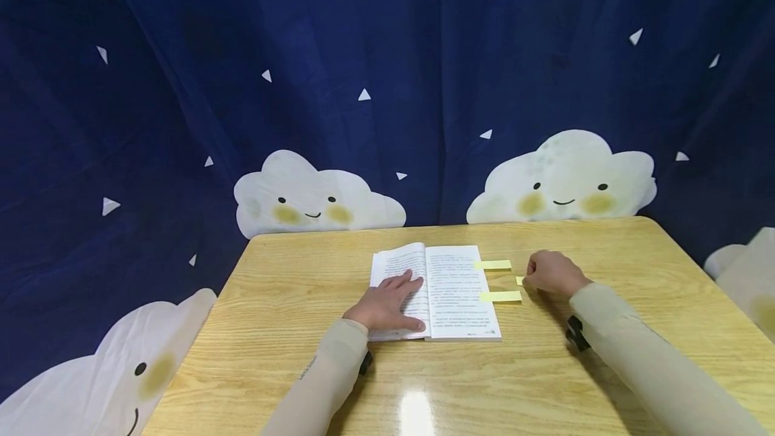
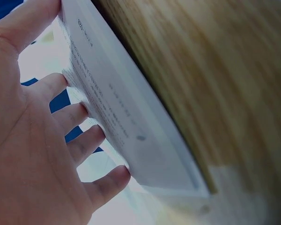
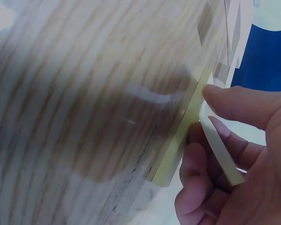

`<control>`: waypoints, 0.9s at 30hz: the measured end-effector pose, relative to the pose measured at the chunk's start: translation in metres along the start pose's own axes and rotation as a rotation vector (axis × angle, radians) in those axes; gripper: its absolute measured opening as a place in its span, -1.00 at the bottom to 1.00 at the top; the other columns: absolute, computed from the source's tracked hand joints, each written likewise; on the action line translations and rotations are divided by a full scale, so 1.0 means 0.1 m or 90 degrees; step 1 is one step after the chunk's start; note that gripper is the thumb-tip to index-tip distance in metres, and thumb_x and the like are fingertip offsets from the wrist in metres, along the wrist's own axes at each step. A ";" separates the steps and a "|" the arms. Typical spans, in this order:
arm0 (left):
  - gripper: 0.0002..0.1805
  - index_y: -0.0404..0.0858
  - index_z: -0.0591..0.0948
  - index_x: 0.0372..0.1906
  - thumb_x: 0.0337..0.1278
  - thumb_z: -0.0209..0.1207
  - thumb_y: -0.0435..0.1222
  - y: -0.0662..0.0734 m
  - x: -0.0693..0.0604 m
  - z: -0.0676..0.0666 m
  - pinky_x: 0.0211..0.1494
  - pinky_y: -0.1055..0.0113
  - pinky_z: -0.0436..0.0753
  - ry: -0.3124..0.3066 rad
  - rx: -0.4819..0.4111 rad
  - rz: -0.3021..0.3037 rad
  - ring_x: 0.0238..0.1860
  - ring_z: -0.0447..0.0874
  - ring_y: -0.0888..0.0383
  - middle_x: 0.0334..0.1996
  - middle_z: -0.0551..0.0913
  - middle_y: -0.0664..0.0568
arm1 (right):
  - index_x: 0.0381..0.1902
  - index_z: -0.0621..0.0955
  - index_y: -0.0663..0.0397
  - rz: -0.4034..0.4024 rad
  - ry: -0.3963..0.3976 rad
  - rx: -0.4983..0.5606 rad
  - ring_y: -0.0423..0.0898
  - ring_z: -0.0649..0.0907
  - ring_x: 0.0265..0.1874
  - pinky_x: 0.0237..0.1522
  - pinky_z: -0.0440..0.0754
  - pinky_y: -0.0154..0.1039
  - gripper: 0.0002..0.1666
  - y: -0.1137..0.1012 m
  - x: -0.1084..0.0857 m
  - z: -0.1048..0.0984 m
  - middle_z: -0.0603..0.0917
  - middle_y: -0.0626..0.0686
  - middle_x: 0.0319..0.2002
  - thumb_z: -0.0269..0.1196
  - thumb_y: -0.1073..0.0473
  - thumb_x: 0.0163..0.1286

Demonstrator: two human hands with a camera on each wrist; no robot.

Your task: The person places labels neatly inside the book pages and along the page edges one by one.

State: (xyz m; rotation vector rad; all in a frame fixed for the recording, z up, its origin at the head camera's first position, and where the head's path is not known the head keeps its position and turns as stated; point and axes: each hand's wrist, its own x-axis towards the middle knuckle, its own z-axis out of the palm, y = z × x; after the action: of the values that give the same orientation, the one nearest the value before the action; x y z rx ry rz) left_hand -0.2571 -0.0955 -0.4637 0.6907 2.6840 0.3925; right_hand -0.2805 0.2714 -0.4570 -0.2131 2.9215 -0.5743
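Observation:
An open book [image 1: 463, 295] with printed pages lies on the wooden table. My left hand [image 1: 387, 305] rests on its left page with the fingers spread; the left wrist view shows the fingertips touching the paper [image 2: 107, 98]. Two yellow sticky strips, an upper one [image 1: 498, 265] and a lower one [image 1: 502, 297], stick out past the right page's edge. Just right of them, my right hand [image 1: 554, 273] pinches another sticky strip [image 3: 220, 150] between thumb and curled fingers. A small end of it shows left of the fingers in the head view. Beside that hand runs a yellow strip [image 3: 180, 136].
The wooden table [image 1: 290, 288] extends on both sides of the book, with its back edge against a dark blue curtain [image 1: 339, 32] printed with clouds and triangles. Black wrist bands sit under both sleeves [image 1: 642, 342].

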 end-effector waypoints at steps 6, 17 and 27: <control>0.02 0.12 0.11 0.58 0.04 0.29 0.24 0.01 -0.01 -0.01 0.49 -0.23 0.24 0.000 -0.004 -0.001 0.60 0.02 -0.07 0.63 -0.03 0.11 | -0.52 0.57 0.13 -0.012 0.004 0.016 -0.11 0.47 -0.54 -0.46 0.38 -0.26 -0.92 -0.01 0.01 0.01 0.56 0.00 -0.53 0.27 0.24 0.08; 0.02 0.13 0.11 0.58 0.03 0.29 0.25 0.00 0.00 0.01 0.50 -0.23 0.22 0.003 -0.015 0.003 0.61 0.02 -0.07 0.63 -0.04 0.13 | -0.53 0.58 0.15 0.004 -0.022 0.079 -0.11 0.48 -0.55 -0.47 0.40 -0.24 -0.90 0.01 0.02 -0.03 0.55 -0.01 -0.56 0.31 0.29 0.12; 0.02 0.12 0.12 0.57 0.04 0.29 0.24 -0.01 -0.01 0.01 0.50 -0.22 0.22 0.010 -0.020 0.009 0.60 0.02 -0.08 0.63 -0.03 0.11 | -0.56 0.57 0.16 0.017 -0.025 0.112 -0.11 0.46 -0.55 -0.49 0.40 -0.26 -0.92 0.07 0.04 -0.04 0.54 -0.01 -0.56 0.26 0.32 0.10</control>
State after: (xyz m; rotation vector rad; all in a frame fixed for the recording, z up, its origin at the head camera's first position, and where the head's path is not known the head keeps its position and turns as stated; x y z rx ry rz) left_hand -0.2557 -0.0965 -0.4648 0.6996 2.6828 0.4452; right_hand -0.2857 0.2782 -0.4563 -0.1607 2.8111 -0.8087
